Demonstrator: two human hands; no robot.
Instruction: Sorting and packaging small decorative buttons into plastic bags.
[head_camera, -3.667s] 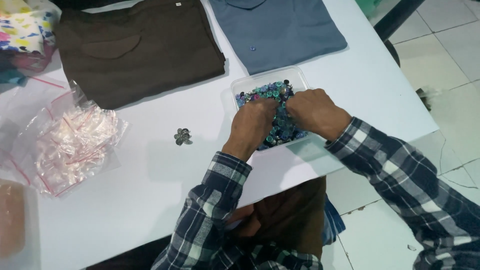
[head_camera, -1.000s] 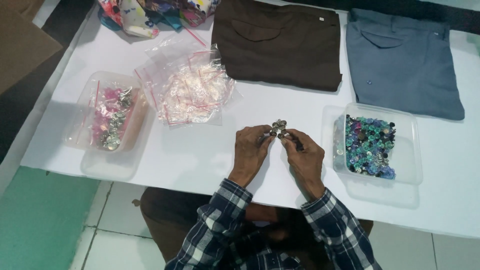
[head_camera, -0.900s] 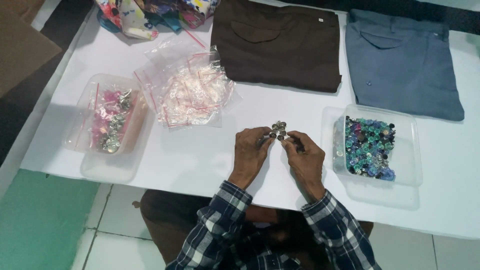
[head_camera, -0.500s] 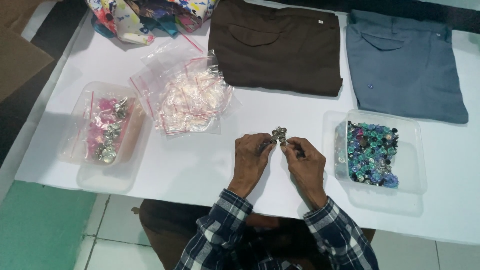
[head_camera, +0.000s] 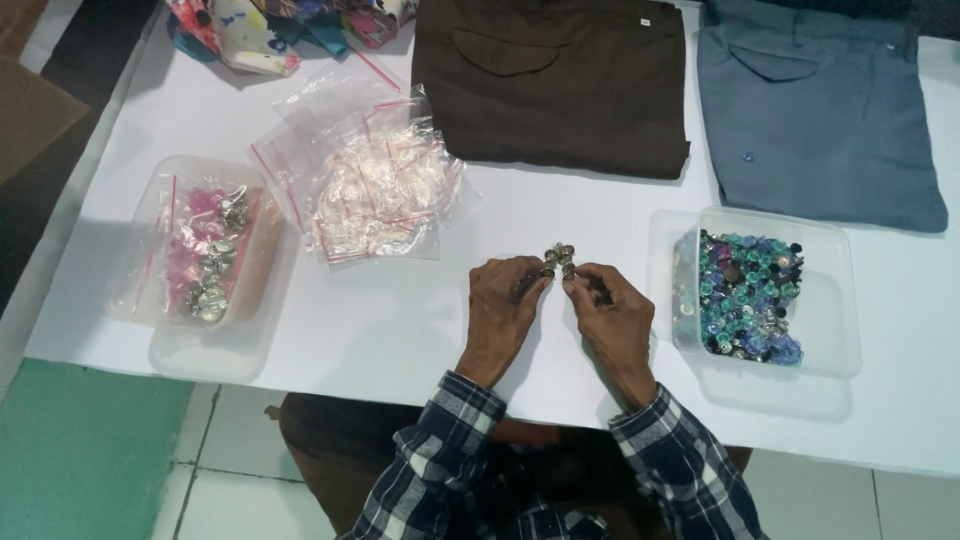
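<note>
Both hands pinch small metal buttons above the counter (head_camera: 420, 300).
Left hand (head_camera: 508, 300) and right hand (head_camera: 610, 305) close on the buttons (head_camera: 558, 257), probably a few.

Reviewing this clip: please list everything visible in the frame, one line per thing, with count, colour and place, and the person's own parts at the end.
table: one, white, fills most of the view.
metal pieces: small cluster, silvery, between both hands' fingertips at table centre.
right tub: one, clear plastic, right of the hands, holds blue, teal and purple beads.
left tub: one, clear plastic, at the left, holds pink and silvery bits in a bag.
zip bags: a loose pile, clear with red seals, left of centre.
brown garment: one, folded, top centre.
blue-grey garment: one, folded, top right.
patterned cloth: a heap, multicoloured, top left.
left hand: plaid sleeve, pinching the cluster.
right hand: plaid sleeve, pinching the cluster.
</note>
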